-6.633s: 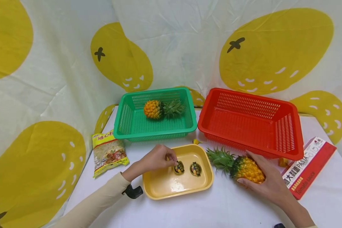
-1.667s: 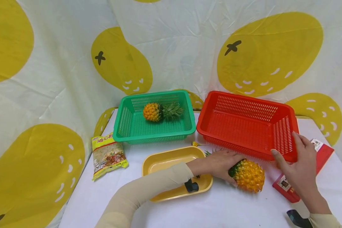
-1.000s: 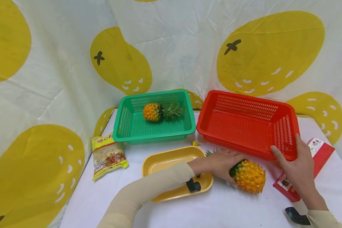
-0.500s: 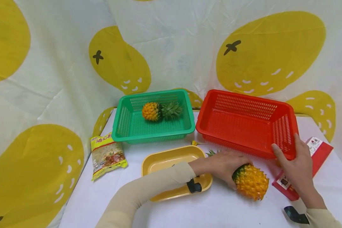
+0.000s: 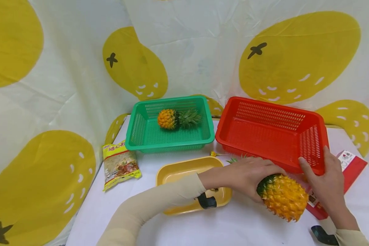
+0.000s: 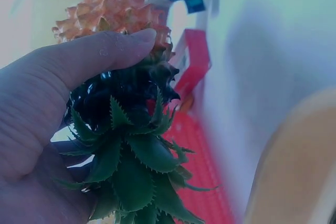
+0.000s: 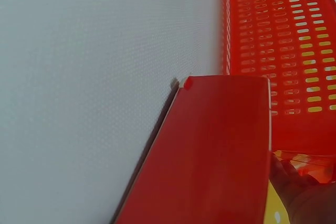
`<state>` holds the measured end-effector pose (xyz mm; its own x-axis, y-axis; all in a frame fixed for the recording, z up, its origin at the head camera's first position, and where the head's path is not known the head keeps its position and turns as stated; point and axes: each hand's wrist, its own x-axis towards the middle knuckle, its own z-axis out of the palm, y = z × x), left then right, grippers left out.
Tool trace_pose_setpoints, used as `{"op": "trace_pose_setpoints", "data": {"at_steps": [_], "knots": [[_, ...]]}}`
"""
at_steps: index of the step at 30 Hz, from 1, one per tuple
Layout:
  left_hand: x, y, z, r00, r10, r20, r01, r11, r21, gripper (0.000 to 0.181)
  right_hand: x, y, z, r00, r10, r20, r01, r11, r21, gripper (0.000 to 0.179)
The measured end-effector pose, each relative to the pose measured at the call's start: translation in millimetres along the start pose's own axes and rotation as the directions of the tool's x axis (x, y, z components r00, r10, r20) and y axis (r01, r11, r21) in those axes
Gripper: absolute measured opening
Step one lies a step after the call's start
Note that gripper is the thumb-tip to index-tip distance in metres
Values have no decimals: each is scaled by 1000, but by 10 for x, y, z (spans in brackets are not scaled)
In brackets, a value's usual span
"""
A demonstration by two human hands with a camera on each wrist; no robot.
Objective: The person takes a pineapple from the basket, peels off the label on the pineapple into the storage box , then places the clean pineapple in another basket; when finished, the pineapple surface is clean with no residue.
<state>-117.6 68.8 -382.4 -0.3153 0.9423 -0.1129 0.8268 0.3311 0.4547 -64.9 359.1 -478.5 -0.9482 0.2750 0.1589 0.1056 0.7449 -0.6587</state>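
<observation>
A small pineapple is gripped near its crown by my left hand [image 5: 249,174], its orange body [image 5: 284,198] pointing towards the lower right. In the left wrist view the thumb lies across the orange fruit [image 6: 115,17], with green leaves [image 6: 131,171] hanging below. My right hand [image 5: 329,181] holds the near right corner of the red basket [image 5: 321,136], thumb and fingers on either side of it. Below that hand lies a red pasta box [image 5: 355,171], partly hidden; its plain red side [image 7: 210,150] fills the middle of the right wrist view.
A green basket [image 5: 172,147] holds another pineapple [image 5: 168,119]. A yellow tray [image 5: 172,167] lies under my left forearm, largely covered. The macaroni bag [image 5: 121,165] is at the left, and a small yellow flower-like piece [image 5: 213,153] sits between the baskets.
My right hand has left the pineapple for the red basket's corner. My left hand has gone from the tray to the pineapple, now raised and shifted right. The pasta box lies differently.
</observation>
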Motion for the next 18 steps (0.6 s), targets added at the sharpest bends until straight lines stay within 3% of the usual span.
{"op": "trace_pose_setpoints", "data": {"at_steps": [8,18], "knots": [[-348,-173,-264,993,-64,-103,67,997,24,94,3,7,2,1000,26,13,-26,1000,1,99],[-730,-516,-503,961,-137,-241,138,990,-9,92,29,7,-8,999,27,29,-27,1000,2,100]]}}
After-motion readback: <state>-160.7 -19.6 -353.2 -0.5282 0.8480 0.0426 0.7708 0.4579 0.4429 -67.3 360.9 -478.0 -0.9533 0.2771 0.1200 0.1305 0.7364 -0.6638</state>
